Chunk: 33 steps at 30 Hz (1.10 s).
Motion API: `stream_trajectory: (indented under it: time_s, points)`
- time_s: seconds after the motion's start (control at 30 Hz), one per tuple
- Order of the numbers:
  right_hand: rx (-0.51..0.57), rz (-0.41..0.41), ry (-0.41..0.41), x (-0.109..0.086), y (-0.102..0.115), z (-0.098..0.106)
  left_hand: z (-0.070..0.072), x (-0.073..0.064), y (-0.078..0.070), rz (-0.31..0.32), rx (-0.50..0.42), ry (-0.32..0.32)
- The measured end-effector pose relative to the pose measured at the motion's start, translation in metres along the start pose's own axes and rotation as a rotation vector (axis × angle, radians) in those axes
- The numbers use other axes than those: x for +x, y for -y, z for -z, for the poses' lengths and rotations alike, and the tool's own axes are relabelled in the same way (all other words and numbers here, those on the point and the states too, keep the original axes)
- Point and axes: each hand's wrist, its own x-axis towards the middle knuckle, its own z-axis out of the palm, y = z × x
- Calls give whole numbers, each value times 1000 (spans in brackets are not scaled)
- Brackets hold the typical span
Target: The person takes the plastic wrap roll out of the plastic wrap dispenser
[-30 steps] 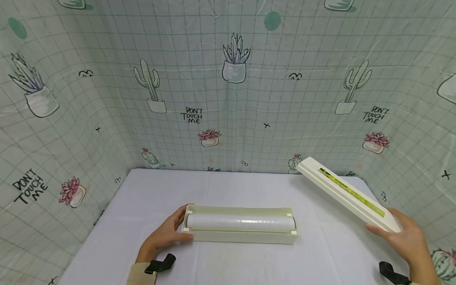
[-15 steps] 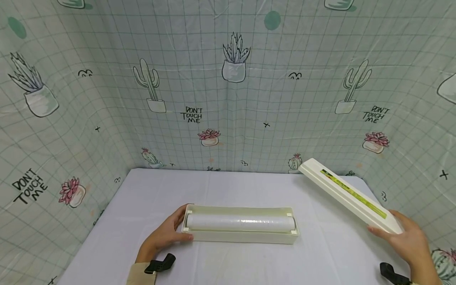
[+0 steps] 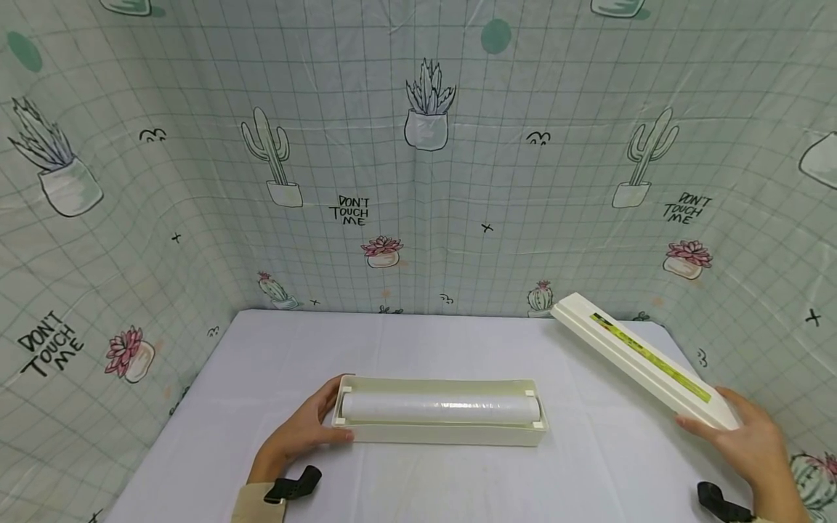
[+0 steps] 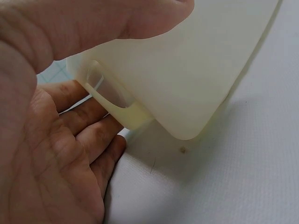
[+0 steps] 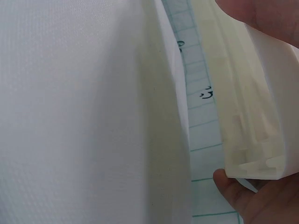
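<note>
A cream plastic cling film dispenser (image 3: 451, 435) lies lengthwise on the table, its top off. Inside it, a white roll of cling film (image 3: 439, 408) spans nearly the full length. My left hand (image 3: 299, 434) grips the dispenser's left end, thumb on the front wall and fingers behind; the left wrist view shows an oval opening in the dispenser's end wall (image 4: 133, 116). Off to the right, my right hand (image 3: 745, 434) holds the long lid (image 3: 624, 369) by its near end, slanted above the table. A yellow-green label runs along the lid, and its hollow underside (image 5: 252, 102) faces the right wrist camera.
A white cloth covers the table (image 3: 458, 349). Behind and on both sides hangs a grid-patterned curtain (image 3: 314, 160) with cactus prints. The table's right edge passes beneath the lid. Black straps (image 3: 294, 484) sit at both wrists.
The right hand and lid have shifted very slightly right and down. The left hand and dispenser hold still, and the head view has moved a touch.
</note>
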Motion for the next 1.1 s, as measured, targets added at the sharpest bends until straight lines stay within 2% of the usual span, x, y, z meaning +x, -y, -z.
stream_trajectory:
  time_s: [0.13,0.43,0.7,0.93,1.1]
  points:
    - [3,-12,8,0,-4,-1,-1,0,0,-6,-8,4]
    - [-8,-32,20,2,-6,1,0,0,-2,41,-12,-7]
    - [-19,-8,29,1,-11,0,-1,1,-1,2,-25,3]
    - [-45,-25,47,3,-15,-1,0,0,0,-22,-23,12]
    - [-64,-3,33,0,-16,-3,0,0,0,-13,-31,11]
